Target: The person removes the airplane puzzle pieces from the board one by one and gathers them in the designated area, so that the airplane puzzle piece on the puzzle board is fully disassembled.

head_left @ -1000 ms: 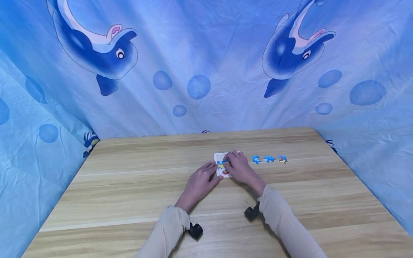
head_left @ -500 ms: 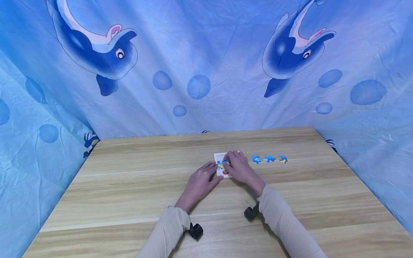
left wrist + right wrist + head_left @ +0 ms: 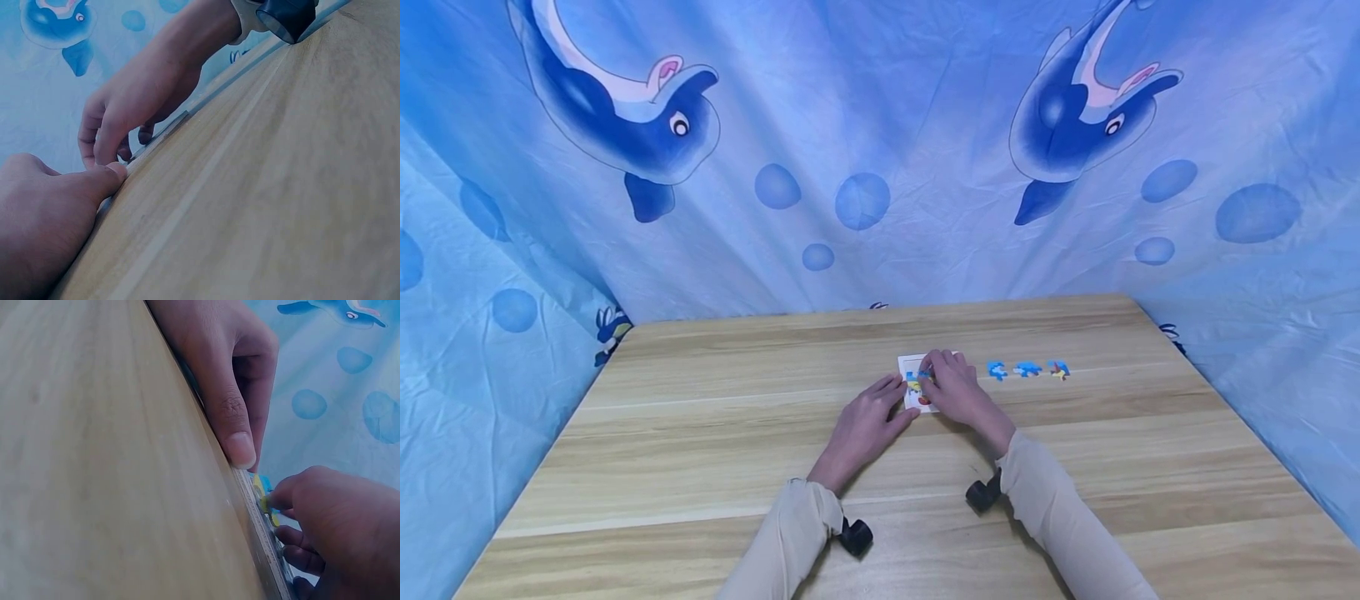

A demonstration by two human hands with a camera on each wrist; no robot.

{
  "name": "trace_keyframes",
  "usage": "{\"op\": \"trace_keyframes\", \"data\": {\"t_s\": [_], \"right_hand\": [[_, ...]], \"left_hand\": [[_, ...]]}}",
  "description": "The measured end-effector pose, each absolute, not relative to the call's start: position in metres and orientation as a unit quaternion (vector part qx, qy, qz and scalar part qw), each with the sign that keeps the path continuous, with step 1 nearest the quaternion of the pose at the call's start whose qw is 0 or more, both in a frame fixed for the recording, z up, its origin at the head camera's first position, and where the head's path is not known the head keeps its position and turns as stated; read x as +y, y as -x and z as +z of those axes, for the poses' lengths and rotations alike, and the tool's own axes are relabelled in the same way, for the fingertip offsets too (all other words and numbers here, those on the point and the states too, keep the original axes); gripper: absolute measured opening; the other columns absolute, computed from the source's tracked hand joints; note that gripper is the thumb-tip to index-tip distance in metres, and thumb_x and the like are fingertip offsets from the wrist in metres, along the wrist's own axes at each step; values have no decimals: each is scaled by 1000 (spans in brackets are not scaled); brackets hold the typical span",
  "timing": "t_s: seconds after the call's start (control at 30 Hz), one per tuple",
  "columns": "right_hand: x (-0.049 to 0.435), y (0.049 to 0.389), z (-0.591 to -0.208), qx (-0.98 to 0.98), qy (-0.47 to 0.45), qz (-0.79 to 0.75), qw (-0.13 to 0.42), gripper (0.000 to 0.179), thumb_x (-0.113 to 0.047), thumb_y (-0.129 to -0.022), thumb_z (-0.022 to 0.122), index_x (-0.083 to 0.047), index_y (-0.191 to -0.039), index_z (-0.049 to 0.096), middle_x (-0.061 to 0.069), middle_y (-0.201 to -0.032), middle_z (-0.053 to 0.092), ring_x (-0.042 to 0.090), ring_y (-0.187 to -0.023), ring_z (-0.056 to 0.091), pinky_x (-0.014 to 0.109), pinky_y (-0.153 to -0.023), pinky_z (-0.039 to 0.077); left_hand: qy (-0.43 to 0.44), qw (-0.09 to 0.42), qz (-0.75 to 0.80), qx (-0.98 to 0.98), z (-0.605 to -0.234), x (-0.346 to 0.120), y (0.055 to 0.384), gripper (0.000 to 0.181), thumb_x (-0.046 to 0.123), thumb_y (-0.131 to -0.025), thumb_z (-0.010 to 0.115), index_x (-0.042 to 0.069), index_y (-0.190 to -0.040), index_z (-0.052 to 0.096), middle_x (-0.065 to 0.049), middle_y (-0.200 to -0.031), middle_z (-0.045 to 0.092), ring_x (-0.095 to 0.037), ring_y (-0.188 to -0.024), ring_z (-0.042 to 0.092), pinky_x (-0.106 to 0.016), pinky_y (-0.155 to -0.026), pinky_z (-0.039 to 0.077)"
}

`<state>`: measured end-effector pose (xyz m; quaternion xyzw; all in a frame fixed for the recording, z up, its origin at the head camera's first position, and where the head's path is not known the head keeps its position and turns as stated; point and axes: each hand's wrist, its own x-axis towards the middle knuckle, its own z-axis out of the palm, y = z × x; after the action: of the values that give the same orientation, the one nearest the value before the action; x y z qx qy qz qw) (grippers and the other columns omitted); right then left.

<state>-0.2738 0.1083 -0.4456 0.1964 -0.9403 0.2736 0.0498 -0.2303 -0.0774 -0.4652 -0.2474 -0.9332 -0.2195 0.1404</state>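
A person works a small white-rimmed puzzle board [image 3: 907,358] at the middle of a wooden table [image 3: 737,467], toward its far side. The left hand [image 3: 867,422] braces the board, fingers along its left edge and thumb at the near one — steadying rather than clasping. The right hand [image 3: 958,392] bends its fingers down over the board's right half, thumb and forefinger slightly apart beside blue puzzle surface; whether they pinch a piece cannot be told.

The risk is in that press: a tab out of line could ride up and pop neighboring fitted pieces [image 3: 915,387] loose, and a slackened left hand could let the board skid.

The board lies flat, its left edge running near to far with the far end tipped slightly left; slant and the covering hand leave its long axis uncertain. To the right, three loose pieces [image 3: 1027,369] lie in a left-to-right row — the middle one longest that way.
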Motion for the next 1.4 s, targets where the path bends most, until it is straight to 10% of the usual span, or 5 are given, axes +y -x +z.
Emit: {"op": "trace_keyframes", "data": {"t_s": [1.4], "right_hand": [[110, 276, -442, -885, -201, 419, 34, 10, -6, -95, 57, -5, -104, 62, 2, -87, 59, 16, -77, 54, 28, -66, 49]], "left_hand": [[252, 139, -224, -931, -466, -79, 231, 53, 47, -95, 56, 10, -133, 59, -9, -138, 54, -22, -131, 47, -40, -103, 44]]}}
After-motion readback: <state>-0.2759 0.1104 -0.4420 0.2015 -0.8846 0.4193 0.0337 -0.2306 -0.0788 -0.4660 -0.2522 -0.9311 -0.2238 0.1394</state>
